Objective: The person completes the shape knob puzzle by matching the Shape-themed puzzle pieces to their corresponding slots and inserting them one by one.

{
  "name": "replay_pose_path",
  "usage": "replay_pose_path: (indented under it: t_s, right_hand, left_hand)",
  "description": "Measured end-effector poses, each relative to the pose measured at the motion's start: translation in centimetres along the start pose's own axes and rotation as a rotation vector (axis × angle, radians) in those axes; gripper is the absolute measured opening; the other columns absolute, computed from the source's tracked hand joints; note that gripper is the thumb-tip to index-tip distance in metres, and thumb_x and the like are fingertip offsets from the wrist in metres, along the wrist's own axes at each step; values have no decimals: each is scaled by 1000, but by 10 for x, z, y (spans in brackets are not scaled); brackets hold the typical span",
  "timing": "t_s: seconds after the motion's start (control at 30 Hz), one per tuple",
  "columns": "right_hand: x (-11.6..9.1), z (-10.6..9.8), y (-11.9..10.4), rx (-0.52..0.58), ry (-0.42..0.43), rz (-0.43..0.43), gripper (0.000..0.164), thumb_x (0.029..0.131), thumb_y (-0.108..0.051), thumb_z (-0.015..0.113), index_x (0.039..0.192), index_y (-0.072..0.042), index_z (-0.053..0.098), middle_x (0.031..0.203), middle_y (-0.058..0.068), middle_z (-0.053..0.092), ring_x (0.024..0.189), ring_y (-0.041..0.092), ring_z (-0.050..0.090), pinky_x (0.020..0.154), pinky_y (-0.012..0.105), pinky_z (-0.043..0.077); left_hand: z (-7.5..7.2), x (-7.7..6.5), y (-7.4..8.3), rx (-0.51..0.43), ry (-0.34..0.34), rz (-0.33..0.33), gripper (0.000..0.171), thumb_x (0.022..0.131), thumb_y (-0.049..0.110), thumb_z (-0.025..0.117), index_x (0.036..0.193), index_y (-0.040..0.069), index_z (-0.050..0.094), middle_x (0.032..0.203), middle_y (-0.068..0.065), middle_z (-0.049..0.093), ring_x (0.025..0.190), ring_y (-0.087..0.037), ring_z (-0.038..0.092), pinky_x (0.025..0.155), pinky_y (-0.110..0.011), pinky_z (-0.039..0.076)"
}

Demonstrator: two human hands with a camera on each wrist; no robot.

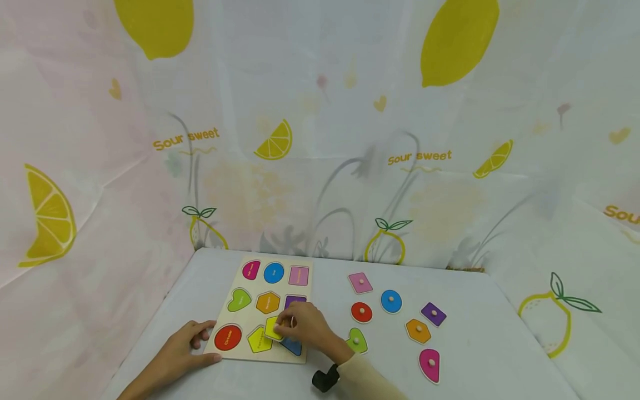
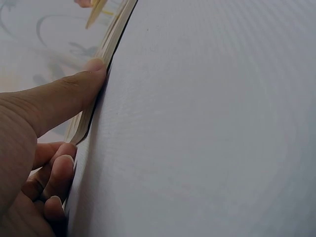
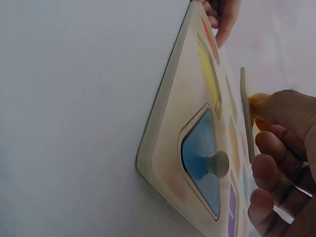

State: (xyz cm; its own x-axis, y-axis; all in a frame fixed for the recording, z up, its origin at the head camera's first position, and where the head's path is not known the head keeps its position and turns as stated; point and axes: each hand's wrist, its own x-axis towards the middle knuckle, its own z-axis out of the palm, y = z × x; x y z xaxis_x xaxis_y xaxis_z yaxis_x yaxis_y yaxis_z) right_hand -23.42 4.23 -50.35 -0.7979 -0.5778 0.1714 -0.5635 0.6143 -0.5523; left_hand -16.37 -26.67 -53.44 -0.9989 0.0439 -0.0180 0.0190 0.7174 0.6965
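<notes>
- Board (image 1: 247, 319), lower middle: pale wood, with red, yellow, green, orange, blue, purple and pink shapes (image 1: 268, 303).
- Held piece (image 1: 270, 328), lower middle: yellow.
- Loose pieces (image 1: 391, 300), lower right: pink, blue, red, green, orange, purple.
- Back cloth (image 1: 310, 189): white and pale pink, with yellow lemons (image 1: 459, 41) and orange words (image 1: 420, 158).
- Table (image 1: 490, 344): white.
- Sleeve (image 1: 371, 380), bottom middle: cream.

1. Here's the right hand (image 3: 286, 153), thumb and finger pinching a thin piece (image 3: 247, 113), edge-on, clear of the wooden board (image 3: 168, 160)!
2. Blue piece (image 3: 193, 158) sits in its recess, knob (image 3: 222, 164) sticking out.
3. Yellow shape (image 3: 208, 79) just beyond, and the left hand (image 3: 225, 19) at the far end!
</notes>
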Motion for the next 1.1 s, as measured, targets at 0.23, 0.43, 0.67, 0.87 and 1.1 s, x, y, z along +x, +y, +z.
replay_pose_path:
  t_s: [0.23,0.43,0.67,0.87,1.1]
  right_hand:
    - [0,4,-8,19,-14,-21,11,91,-27,81,90,-16,80,65,-18,51,64,-3,45,58,16,42]
    - [0,11,-12,-16,-35,-43,11,91,-27,81,89,-16,80,69,-18,51,65,-4,45,58,14,41]
    - [2,16,-16,-74,-43,-61,9,91,-27,80,89,-18,80,69,-17,49,66,-4,44,57,14,39]
    - [5,19,-20,-96,-52,-49,8,91,-26,80,90,-18,80,69,-16,49,66,-3,43,58,14,38]
    - [6,23,-24,-93,-81,-19,9,91,-27,81,92,-18,81,68,-16,49,66,-2,43,59,14,39]
  left_hand:
    - [0,0,1,5,4,-5,87,68,39,96,137,-1,61,95,0,50,86,-17,46,70,-23,43]
    - [0,0,0,-3,1,-9,87,68,38,96,137,-1,61,95,0,50,85,-16,46,70,-23,43]
    - [0,0,-2,-5,6,18,86,69,39,96,137,-1,62,95,0,50,84,-14,46,70,-23,43]
    - [-1,1,0,0,9,14,86,68,39,96,136,-1,62,95,0,50,84,-14,46,69,-23,42]
    - [-1,0,0,-3,-5,-1,86,68,39,96,136,-1,62,95,0,50,84,-16,46,69,-23,43]
